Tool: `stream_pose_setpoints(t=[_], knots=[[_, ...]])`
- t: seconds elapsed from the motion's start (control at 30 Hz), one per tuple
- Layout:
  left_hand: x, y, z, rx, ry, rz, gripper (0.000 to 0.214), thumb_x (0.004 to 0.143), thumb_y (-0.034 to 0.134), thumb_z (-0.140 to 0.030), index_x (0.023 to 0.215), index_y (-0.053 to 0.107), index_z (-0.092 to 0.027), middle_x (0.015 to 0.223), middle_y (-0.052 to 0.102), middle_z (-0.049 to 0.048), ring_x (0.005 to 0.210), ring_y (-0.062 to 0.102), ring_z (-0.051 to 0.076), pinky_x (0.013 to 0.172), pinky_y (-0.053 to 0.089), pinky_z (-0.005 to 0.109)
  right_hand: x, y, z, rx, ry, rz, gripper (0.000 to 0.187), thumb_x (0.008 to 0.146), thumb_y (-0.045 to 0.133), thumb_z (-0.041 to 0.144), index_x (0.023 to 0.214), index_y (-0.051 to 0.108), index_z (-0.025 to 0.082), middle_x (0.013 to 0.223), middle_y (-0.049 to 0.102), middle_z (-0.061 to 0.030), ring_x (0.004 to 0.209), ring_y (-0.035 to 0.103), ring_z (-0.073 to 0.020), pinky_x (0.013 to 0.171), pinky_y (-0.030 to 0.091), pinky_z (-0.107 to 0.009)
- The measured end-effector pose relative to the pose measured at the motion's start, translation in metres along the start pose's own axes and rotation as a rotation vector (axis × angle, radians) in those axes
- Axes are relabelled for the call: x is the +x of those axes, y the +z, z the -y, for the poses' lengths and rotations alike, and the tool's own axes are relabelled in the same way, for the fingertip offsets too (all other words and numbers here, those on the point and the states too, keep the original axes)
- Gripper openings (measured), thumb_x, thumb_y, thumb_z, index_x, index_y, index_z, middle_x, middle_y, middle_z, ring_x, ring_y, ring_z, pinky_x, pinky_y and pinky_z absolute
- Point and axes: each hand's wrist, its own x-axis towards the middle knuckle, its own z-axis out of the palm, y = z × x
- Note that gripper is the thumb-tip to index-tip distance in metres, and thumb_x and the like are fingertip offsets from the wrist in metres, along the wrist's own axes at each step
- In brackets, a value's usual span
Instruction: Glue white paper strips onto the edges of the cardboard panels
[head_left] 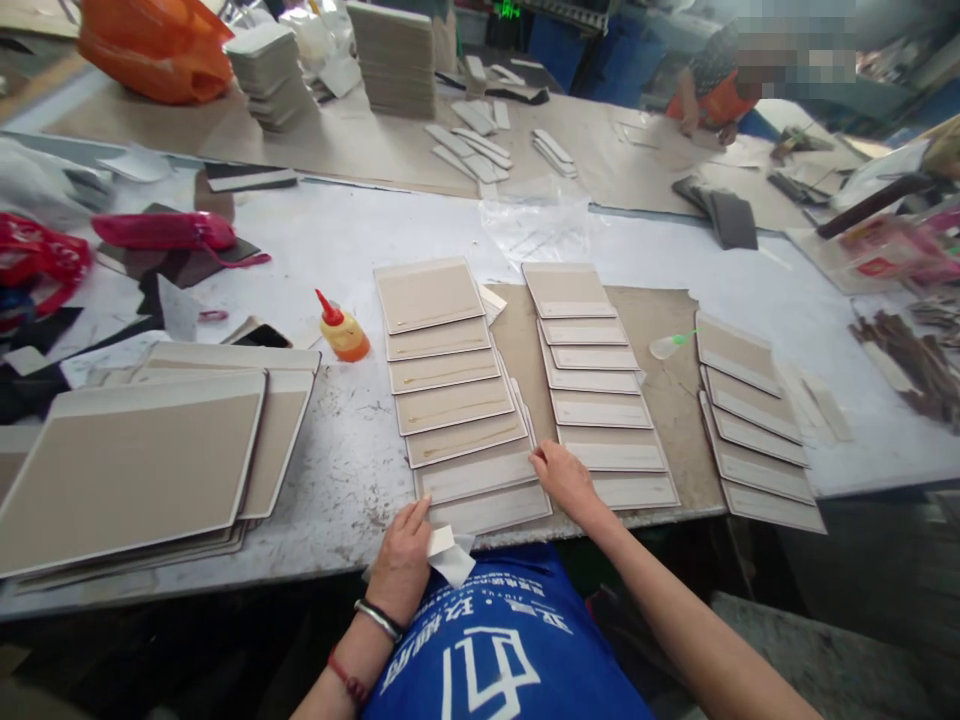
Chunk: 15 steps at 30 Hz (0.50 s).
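Boards (459, 405) are lying in a row at the front of the desk (341, 440), each hiding the top of the next one nearer the person. Five are showing a thin brown streak. The right hand (566, 480) is touching the row's right edge; its thumb is hiding, so I cannot tell whether that grip is pinching a board or just resting. The left hand (405, 550) is touching the row's left edge near the bottom, and its grip is holding white papers (454, 566), with the thumb out of sight. A middle row (596, 357) and a right row (754, 435) are lying further right. A red-tipped bottle (345, 337) is standing to the left, near a big pile (142, 455) that is running out of view. Behind, an orange bag (154, 50) is getting cut off at the top, and another person (712, 90) is looking too blurry to make out.
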Motion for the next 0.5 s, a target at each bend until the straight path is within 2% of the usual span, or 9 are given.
stream_pose_setpoints(t=[0.1, 0.17, 0.2, 0.27, 0.37, 0.43, 0.5], knots=[[0.001, -0.005, 0.002, -0.114, -0.04, -0.02, 0.022, 0.075, 0.045, -0.003, 0.062, 0.057, -0.015, 0.11, 0.063, 0.0164, 0.1, 0.056, 0.024, 0.088, 0.048, 0.04, -0.003, 0.012, 0.011, 0.094, -0.114, 0.066, 0.019, 0.086, 0.041, 0.03, 0.082, 0.057, 0.02, 0.077, 0.064, -0.001, 0.075, 0.059, -0.0147, 0.068, 0.039, -0.023], [0.003, -0.012, 0.005, -0.249, -0.119, -0.047, 0.018, 0.076, 0.048, -0.01, 0.063, 0.059, -0.016, 0.103, 0.066, 0.0152, 0.098, 0.058, 0.025, 0.087, 0.047, 0.042, -0.005, 0.016, 0.016, 0.128, -0.133, 0.069, 0.021, 0.086, 0.04, 0.029, 0.078, 0.057, 0.019, 0.074, 0.064, -0.0015, 0.074, 0.059, -0.015, 0.068, 0.04, -0.024], [0.004, -0.017, 0.006, -0.338, -0.19, -0.058, 0.015, 0.076, 0.05, -0.014, 0.066, 0.061, -0.016, 0.098, 0.067, 0.0137, 0.095, 0.059, 0.024, 0.086, 0.047, 0.041, -0.006, 0.017, 0.019, 0.13, -0.129, 0.051, 0.021, 0.085, 0.039, 0.027, 0.078, 0.057, 0.019, 0.076, 0.063, -0.0025, 0.074, 0.058, -0.0156, 0.069, 0.039, -0.025], [0.008, -0.028, 0.007, -0.567, -0.42, -0.036, 0.012, 0.074, 0.054, -0.024, 0.072, 0.063, -0.017, 0.082, 0.069, 0.0092, 0.08, 0.062, 0.021, 0.075, 0.05, 0.036, -0.012, 0.017, 0.028, 0.164, -0.136, 0.02, 0.02, 0.085, 0.039, 0.028, 0.079, 0.056, 0.019, 0.077, 0.062, -0.0036, 0.075, 0.057, -0.0166, 0.07, 0.039, -0.026], [0.016, -0.045, 0.004, -0.976, -0.811, 0.069, 0.026, 0.071, 0.057, -0.04, 0.068, 0.061, -0.015, 0.056, 0.062, 0.002, 0.05, 0.055, 0.014, 0.05, 0.045, 0.025, -0.024, 0.014, 0.053, 0.399, -0.214, 0.102, 0.02, 0.082, 0.044, 0.034, 0.075, 0.055, 0.019, 0.068, 0.059, -0.0007, 0.067, 0.055, -0.0152, 0.065, 0.04, -0.026], [0.022, -0.055, 0.001, -1.175, -0.921, 0.113, 0.032, 0.069, 0.059, -0.046, 0.064, 0.058, -0.014, 0.05, 0.056, -0.0009, 0.042, 0.049, 0.01, 0.043, 0.038, 0.021, -0.035, 0.013, 0.078, 0.604, -0.276, 0.204, 0.021, 0.079, 0.049, 0.037, 0.076, 0.055, 0.018, 0.067, 0.058, 0.0, 0.066, 0.055, -0.0143, 0.064, 0.041, -0.026], [0.025, -0.061, -0.001, -1.268, -0.903, 0.129, 0.033, 0.066, 0.061, -0.047, 0.061, 0.056, -0.014, 0.047, 0.053, -0.0026, 0.04, 0.045, 0.008, 0.042, 0.034, 0.02, -0.045, 0.013, 0.105, 0.726, -0.314, 0.259, 0.023, 0.075, 0.057, 0.038, 0.085, 0.057, 0.017, 0.075, 0.06, -0.0012, 0.071, 0.056, -0.0146, 0.064, 0.043, -0.026]])
